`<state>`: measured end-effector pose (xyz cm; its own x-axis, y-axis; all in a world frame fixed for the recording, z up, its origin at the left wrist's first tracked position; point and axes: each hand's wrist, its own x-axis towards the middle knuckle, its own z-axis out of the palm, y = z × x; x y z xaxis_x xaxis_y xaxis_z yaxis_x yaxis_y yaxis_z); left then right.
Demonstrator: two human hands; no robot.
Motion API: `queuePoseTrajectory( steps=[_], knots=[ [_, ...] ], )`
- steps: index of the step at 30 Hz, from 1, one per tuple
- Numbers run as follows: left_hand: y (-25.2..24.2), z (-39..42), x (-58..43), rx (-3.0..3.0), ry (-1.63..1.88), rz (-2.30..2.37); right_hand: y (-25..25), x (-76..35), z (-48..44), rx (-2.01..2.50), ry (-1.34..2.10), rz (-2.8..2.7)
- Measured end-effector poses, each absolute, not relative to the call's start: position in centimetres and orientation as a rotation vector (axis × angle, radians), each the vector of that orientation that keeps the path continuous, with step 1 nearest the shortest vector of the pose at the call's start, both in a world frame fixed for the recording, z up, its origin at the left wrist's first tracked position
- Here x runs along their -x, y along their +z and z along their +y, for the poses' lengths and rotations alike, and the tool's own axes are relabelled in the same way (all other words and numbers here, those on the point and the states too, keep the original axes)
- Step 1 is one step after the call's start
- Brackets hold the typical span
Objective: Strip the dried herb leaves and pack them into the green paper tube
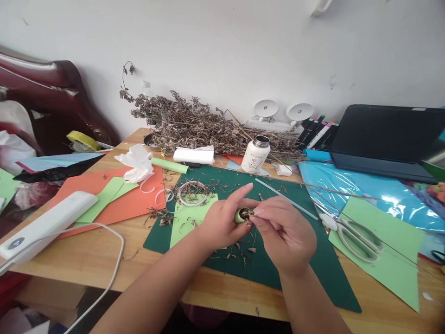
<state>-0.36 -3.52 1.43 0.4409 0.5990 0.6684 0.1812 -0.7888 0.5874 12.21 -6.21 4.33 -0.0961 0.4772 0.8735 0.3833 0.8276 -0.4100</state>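
My left hand (225, 215) is wrapped round a small light-green paper tube (240, 215), whose open end faces up towards me. Dark dried plant bits (246, 214) show inside the tube's mouth. At that opening, the fingertips of my right hand (287, 229) are pinched on a crumbly bit of dried leaf (253, 215). Below both hands lies a dark green cutting mat (313, 269) strewn with leaf crumbs. On its left part rest a light-green paper sheet (181, 222) and a roll of tape (192, 193) with dried bits in and around it.
A big heap of dried plants (194, 120) lies along the wall. In front of it stands an open white bottle (256, 155). Scissors (359, 239) lie on green paper at right, near a tablet (385, 141). At left are orange paper (139, 204) and a white corded device (48, 225).
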Motion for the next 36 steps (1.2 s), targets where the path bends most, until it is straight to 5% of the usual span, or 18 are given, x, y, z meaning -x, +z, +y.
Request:
queuePoseTrajectory(
  steps=[22, 36],
  knots=[
    [1.6, -3.3, 0.8, -2.364, 1.25, 0.882, 3.8, -13.0, -5.2, 0.705, -0.373, -2.038],
    [1.2, -3.1, 0.9, -2.472, 1.205, 0.969, 4.0, -13.1, -5.0, 0.902, 0.594, -1.815]
  ],
)
